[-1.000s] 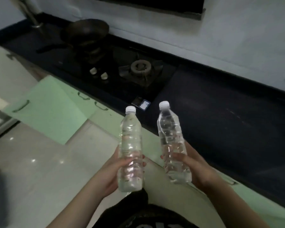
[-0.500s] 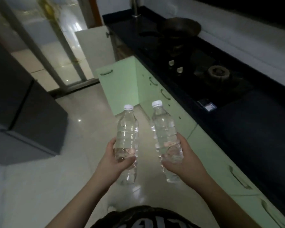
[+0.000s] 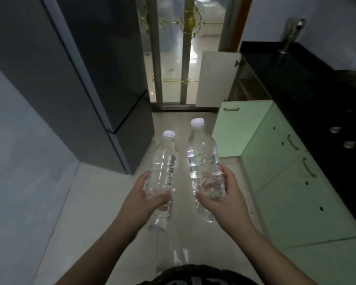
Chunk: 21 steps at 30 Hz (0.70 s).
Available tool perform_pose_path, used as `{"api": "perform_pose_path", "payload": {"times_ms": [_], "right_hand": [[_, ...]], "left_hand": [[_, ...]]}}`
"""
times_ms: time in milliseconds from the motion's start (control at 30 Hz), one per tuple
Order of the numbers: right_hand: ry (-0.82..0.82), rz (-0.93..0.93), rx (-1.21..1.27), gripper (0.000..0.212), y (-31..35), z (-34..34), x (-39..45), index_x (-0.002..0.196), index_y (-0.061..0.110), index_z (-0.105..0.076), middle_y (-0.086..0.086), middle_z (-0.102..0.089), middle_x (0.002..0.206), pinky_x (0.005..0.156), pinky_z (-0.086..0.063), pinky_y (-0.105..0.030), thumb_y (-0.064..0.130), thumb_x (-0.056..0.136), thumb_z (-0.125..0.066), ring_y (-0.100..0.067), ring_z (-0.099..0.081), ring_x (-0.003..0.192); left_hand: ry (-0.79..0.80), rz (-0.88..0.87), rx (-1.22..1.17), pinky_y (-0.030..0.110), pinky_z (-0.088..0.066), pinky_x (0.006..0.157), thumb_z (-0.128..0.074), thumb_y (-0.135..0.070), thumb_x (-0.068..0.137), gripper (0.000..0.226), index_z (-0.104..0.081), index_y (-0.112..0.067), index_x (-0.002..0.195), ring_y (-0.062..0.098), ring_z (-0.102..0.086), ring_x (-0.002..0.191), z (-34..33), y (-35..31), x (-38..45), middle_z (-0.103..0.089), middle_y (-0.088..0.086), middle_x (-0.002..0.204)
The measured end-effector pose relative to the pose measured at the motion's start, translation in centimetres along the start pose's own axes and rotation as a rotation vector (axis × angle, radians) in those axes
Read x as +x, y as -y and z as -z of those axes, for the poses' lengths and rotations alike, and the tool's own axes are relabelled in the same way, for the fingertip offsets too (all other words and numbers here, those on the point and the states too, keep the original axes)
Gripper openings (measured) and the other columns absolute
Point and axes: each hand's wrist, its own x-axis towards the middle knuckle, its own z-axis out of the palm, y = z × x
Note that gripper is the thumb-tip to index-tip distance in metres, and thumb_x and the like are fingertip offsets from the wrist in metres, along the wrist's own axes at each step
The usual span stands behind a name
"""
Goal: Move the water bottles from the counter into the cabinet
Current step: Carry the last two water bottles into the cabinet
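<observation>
— What are you carrying?

— I am holding two clear plastic water bottles with white caps. My left hand [image 3: 141, 199] is gripping the left bottle [image 3: 162, 173], and my right hand [image 3: 224, 200] is gripping the right bottle [image 3: 203, 167]. Both are looking ribbed and see-through, with water inside.

— Which way are they pointing?

— Both are standing close to upright, caps away from me and bases toward my body, long axes running nearly parallel. The right bottle's cap is sitting a little higher in the view than the left one's.

— And how are your fingers lying on them?

— My fingers are curling round the lower half of each bottle, thumbs across the near side, so the necks and caps are sticking out above my hands. The bottles are side by side, not touching.

— Where are they in the room?

— I am holding them over the pale floor [image 3: 95, 202], off the black tabletop [image 3: 296, 83] on my right, near the green cabinet [image 3: 296, 202] and its open green door [image 3: 238, 132]. A dark fridge [image 3: 80, 79] is standing on my left.
</observation>
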Motion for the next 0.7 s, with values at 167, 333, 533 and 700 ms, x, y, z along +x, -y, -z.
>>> {"api": "perform_pose_path", "payload": {"times_ms": [167, 333, 533, 700], "right_hand": [[0.072, -0.035, -0.028, 0.071, 0.5, -2.6, 3.8, 0.121, 0.049, -0.047, 0.028, -0.067, 0.104, 0.063, -0.048, -0.007, 0.022, 0.067, -0.084, 0.005, -0.068, 0.085], [0.112, -0.128, -0.097, 0.068, -0.2, -2.7, 9.2, 0.122, 0.045, -0.050, 0.019, -0.070, 0.103, 0.070, -0.050, -0.025, 0.036, 0.061, -0.079, 0.001, -0.069, 0.086], [0.087, -0.190, -0.076, 0.063, -2.8, -3.5, 19.0, 0.114, 0.053, -0.052, 0.025, -0.069, 0.100, 0.073, -0.053, -0.032, 0.038, 0.059, -0.078, 0.005, -0.067, 0.084], [0.094, -0.212, -0.020, 0.058, -2.9, -4.5, 28.5, 0.111, 0.055, -0.052, 0.030, -0.067, 0.100, 0.071, -0.051, -0.028, 0.041, 0.060, -0.076, 0.007, -0.065, 0.086]], "left_hand": [[-0.140, 0.019, 0.073, 0.051, -0.055, 0.090, -0.082, -0.049, 0.057, 0.088, -0.047, -0.036, 0.136, 0.020, -0.072, 0.096, 3.8, 0.1, 3.1, -0.072, -0.002, 0.113], [-0.178, -0.034, 0.213, 0.045, -0.059, 0.082, -0.076, -0.048, 0.062, 0.067, -0.052, -0.044, 0.124, 0.006, -0.071, 0.087, 4.2, -0.3, 8.7, -0.072, -0.014, 0.101], [-0.095, -0.071, 0.328, 0.019, -0.047, 0.068, -0.079, -0.040, 0.068, 0.053, -0.050, -0.050, 0.111, -0.009, -0.065, 0.084, 3.7, -1.7, 19.2, -0.066, -0.030, 0.098], [-0.072, 0.038, 0.275, 0.041, -0.059, 0.080, -0.079, -0.040, 0.067, 0.055, -0.055, -0.040, 0.117, 0.003, -0.070, 0.087, 3.6, -5.2, 27.9, -0.072, -0.010, 0.099]]}}
